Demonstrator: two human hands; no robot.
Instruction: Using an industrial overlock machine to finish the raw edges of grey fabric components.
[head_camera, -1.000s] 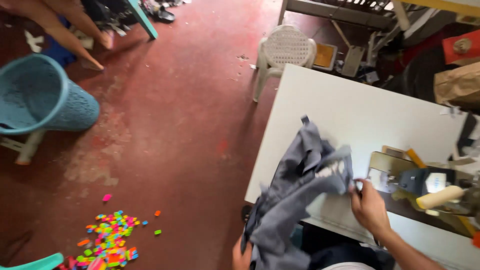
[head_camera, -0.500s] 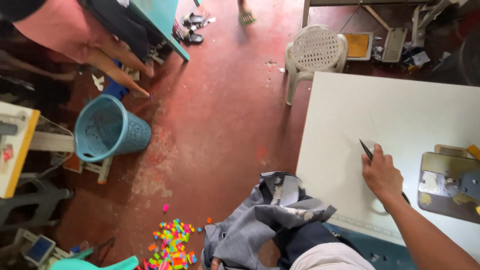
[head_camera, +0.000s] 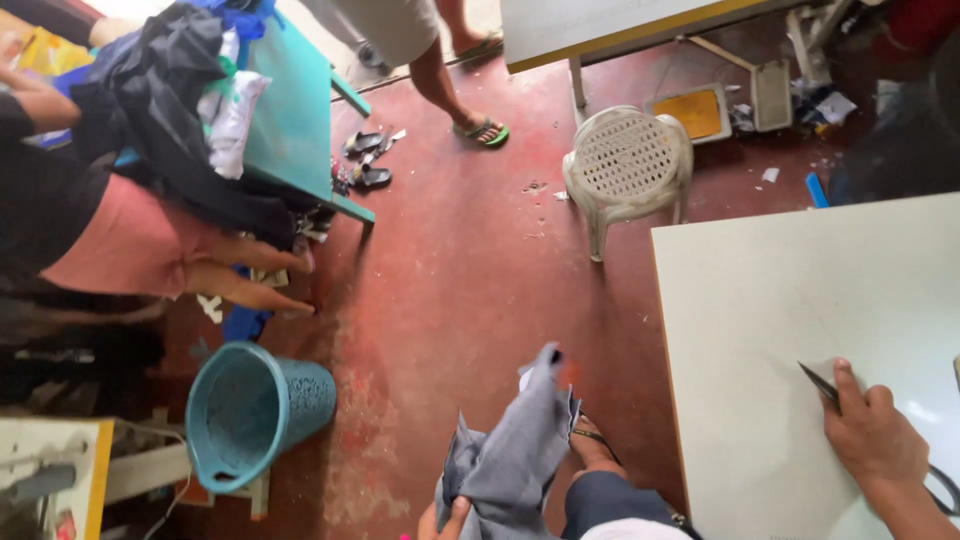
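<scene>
My right hand (head_camera: 872, 432) rests on the white table (head_camera: 780, 300) at the lower right, closed around a pair of dark scissors (head_camera: 822, 386) whose blades point up and left. At the bottom edge my left hand (head_camera: 443, 520) grips a bunched piece of grey cloth (head_camera: 515, 450), held out over the red floor to the left of my knee. My foot in a sandal (head_camera: 590, 445) shows just right of the cloth.
A teal plastic basket (head_camera: 255, 410) lies tilted on the floor at left. A white plastic chair (head_camera: 628, 165) stands beyond the table. A teal table (head_camera: 295, 110) piled with clothes stands upper left, a seated person beside it; another person's feet are at top.
The view has swung left and up. The grey cloth left the table, dropped beside my knee, and now hangs from my left hand over the floor. My right hand stays on the table with the scissors.
</scene>
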